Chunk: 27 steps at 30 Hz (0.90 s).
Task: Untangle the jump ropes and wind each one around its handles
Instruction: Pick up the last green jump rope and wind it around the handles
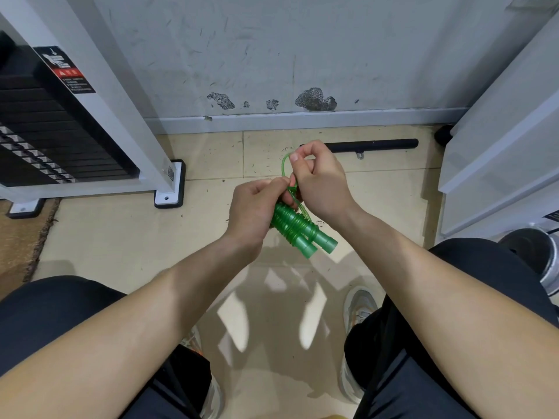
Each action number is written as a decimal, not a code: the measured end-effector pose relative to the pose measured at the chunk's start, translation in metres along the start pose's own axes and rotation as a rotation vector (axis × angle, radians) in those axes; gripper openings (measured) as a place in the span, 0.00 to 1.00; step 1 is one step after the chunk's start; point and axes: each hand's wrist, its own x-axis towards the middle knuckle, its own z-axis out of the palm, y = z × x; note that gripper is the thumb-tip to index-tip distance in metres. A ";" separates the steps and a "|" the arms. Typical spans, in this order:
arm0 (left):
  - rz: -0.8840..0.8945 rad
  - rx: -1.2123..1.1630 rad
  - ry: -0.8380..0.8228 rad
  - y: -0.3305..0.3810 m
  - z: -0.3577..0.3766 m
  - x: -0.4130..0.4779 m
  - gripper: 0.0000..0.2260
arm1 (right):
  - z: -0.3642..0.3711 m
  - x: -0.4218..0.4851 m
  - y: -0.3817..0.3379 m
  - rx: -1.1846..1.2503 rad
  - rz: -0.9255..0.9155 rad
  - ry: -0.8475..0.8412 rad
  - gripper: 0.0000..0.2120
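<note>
A green jump rope (298, 226) is wound in tight coils around its two green handles (317, 244), which lie side by side and point down to the right. My left hand (254, 207) grips the upper end of the bundle. My right hand (317, 179) pinches a loose loop of the green cord (285, 164) that sticks up above the handles. The bundle hangs in the air over the floor, between my knees. No other jump rope is in view.
A weight-stack machine (75, 122) with a white frame stands at the left. A black bar (372, 145) lies on the tiled floor by the scuffed wall. White panels (499, 140) rise at the right, a metal bin (535, 255) beside them.
</note>
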 end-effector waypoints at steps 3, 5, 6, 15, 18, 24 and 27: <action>-0.043 -0.048 0.093 -0.004 0.005 -0.006 0.15 | 0.004 -0.001 0.003 -0.087 -0.054 -0.011 0.05; -0.048 -0.043 0.142 -0.008 0.008 -0.008 0.13 | 0.007 -0.003 0.005 -0.140 -0.078 -0.017 0.04; -0.045 -0.030 0.159 -0.010 0.008 -0.009 0.12 | 0.009 -0.003 0.007 -0.165 -0.088 -0.018 0.04; -0.053 0.030 0.223 -0.012 0.010 -0.004 0.05 | 0.010 -0.003 0.008 -0.153 -0.059 -0.016 0.08; -0.060 0.029 0.179 -0.012 0.004 0.002 0.08 | 0.007 -0.002 0.005 -0.093 -0.016 -0.038 0.05; 0.025 0.138 0.039 -0.014 -0.002 0.006 0.04 | -0.001 0.005 0.000 -0.065 0.005 -0.036 0.05; 0.060 0.233 -0.013 -0.015 -0.004 0.007 0.03 | -0.003 0.006 0.000 -0.084 -0.015 -0.046 0.04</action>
